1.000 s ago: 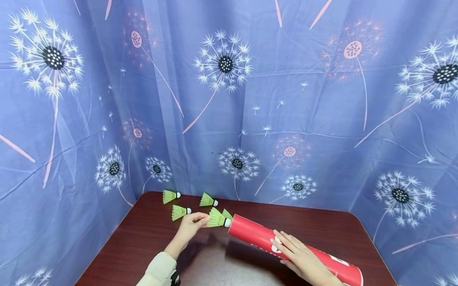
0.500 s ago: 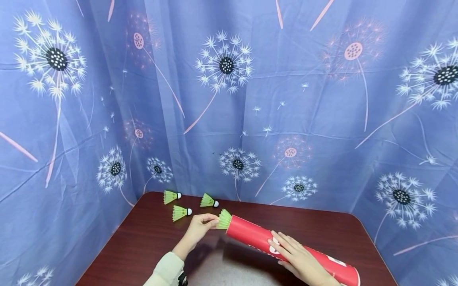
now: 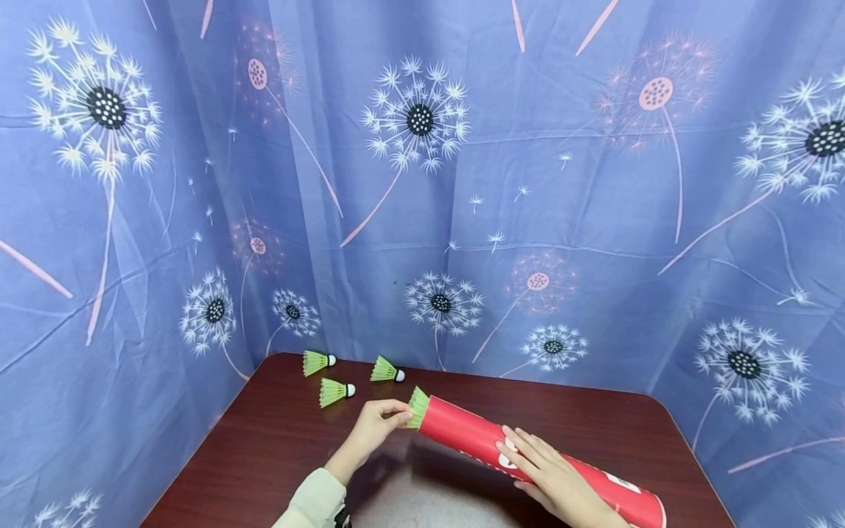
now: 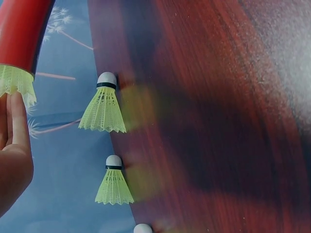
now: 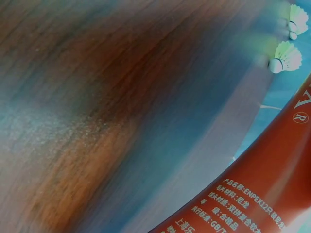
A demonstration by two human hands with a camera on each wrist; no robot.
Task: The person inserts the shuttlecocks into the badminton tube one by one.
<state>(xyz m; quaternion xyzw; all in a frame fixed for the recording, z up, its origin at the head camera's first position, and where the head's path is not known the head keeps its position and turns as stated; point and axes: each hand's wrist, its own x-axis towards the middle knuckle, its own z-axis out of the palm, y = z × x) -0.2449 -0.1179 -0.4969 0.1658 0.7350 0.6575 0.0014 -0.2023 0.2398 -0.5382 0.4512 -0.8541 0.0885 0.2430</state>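
Brown tabletop; red tube, small print legible only in right-wrist view.

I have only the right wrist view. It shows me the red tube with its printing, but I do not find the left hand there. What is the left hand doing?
Observer: In the head view, the left hand pinches the skirt of a shuttlecock at the open end of the red tube.

Operator: Thank you. Is this shuttlecock completely inside?

Observer: No. In the head and left wrist views, its yellow-green skirt sticks out of the open end.

Operator: I understand. And where is the right hand placed?

Observer: In the head view, the right hand rests on the red tube, with its fingers across the upper side.
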